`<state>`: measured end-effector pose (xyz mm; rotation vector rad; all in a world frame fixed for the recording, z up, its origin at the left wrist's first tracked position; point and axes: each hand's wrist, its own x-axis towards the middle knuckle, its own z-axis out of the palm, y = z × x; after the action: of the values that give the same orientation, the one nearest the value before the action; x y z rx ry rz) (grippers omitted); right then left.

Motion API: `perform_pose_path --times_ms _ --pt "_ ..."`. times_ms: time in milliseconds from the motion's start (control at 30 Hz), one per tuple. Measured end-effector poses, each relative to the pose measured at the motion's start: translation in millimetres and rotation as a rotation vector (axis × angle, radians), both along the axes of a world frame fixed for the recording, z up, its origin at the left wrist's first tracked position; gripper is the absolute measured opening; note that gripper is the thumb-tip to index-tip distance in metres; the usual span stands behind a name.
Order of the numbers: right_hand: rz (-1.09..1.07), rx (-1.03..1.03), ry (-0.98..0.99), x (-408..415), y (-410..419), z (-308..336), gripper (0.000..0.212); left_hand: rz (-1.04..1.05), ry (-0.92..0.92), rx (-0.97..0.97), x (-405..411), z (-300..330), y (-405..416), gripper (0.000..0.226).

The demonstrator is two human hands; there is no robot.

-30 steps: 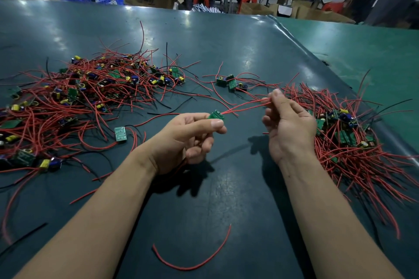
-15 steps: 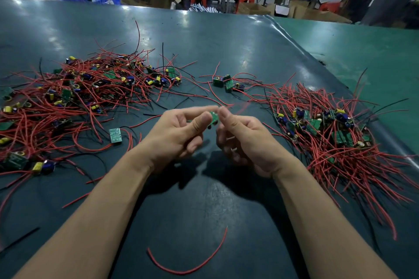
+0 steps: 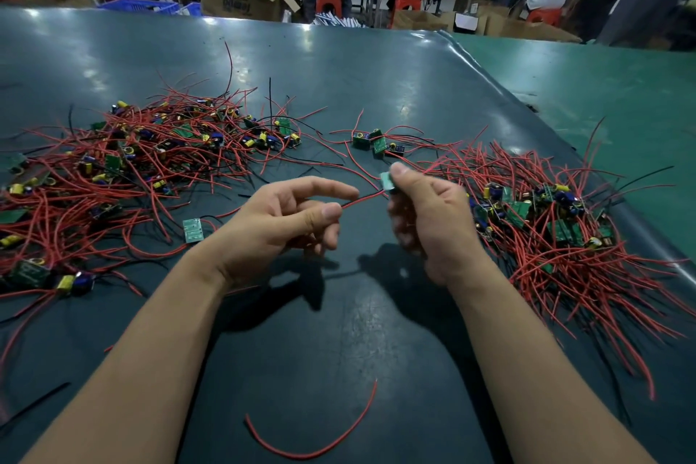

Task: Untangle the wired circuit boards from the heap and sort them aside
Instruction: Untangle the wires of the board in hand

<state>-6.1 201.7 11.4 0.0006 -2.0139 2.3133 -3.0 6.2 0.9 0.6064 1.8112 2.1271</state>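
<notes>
Head view: at centre frame, above the dark counter (image 3: 339,60), the right hand (image 3: 433,222) pinches a small green circuit board (image 3: 386,181) while the left hand (image 3: 286,226) pinches its red wire (image 3: 361,199). The wire runs roughly left to right between the hands. Board looks light, rigid and fragile at the solder joints; the wire is limp. Board edges seem the safest grip. Tangled heap (image 3: 124,169) at left, sorted pile (image 3: 557,222) at right.
</notes>
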Motion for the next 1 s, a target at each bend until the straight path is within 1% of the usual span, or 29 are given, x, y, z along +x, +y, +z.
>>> perform_pose_path --times_ms 67,100,233,300,400,433,467,500,533,600,667,700,733,800,900,1000 --pt "-0.117 -0.050 0.066 -2 4 2 0.044 0.049 0.017 0.026 -2 -1 -2 0.024" --pt "-0.165 -0.041 0.111 -3 5 1 0.045 0.087 0.019 0.047 -4 -1 -3 0.024" --pt "-0.351 0.116 0.296 0 -1 -2 0.041 0.296 0.028 0.119 -11 -1 -8 0.022" --pt "-0.442 0.145 0.345 2 -4 -3 0.044 0.376 0.047 0.123 -13 -2 -9 0.021" --pt "-0.582 0.186 0.397 3 -4 -1 0.046 0.462 0.065 0.155 -15 -3 -8 0.008" --pt "-0.640 0.154 0.406 2 -1 0 0.045 0.523 0.066 0.165 -16 -3 -9 0.009" --pt "-0.698 0.060 0.400 1 3 2 0.043 0.593 0.070 0.165 -17 -3 -10 0.014" --pt "-0.743 -0.077 0.381 -1 9 5 0.039 0.652 0.085 0.148 -17 -3 -11 0.017" --pt "-0.775 -0.226 0.343 -3 16 7 0.035 0.689 0.106 0.124 -17 -3 -11 0.018" --pt "-0.796 -0.462 0.205 -7 23 6 0.031 0.701 0.141 0.069 -15 -5 -7 0.017" --pt "-0.765 -0.615 0.051 -10 24 0 0.035 0.697 0.166 0.007 -13 -7 -1 0.015" --pt "-0.749 -0.655 -0.005 -11 24 -3 0.038 0.708 0.184 -0.037 -12 -8 1 0.014" --pt "-0.737 -0.667 -0.040 -12 24 -5 0.040 0.731 0.208 -0.092 -12 -9 2 0.012" --pt "-0.708 -0.627 -0.057 -15 24 -6 0.040 0.797 0.281 -0.229 -12 -11 4 0.012" --pt "-0.640 -0.487 -0.033 -17 18 -8 0.037 0.824 0.391 -0.453 -12 -16 4 0.009" --pt "-0.521 -0.341 0.035 -17 7 -12 0.039 0.839 0.484 -0.670 -10 -18 2 0.006"
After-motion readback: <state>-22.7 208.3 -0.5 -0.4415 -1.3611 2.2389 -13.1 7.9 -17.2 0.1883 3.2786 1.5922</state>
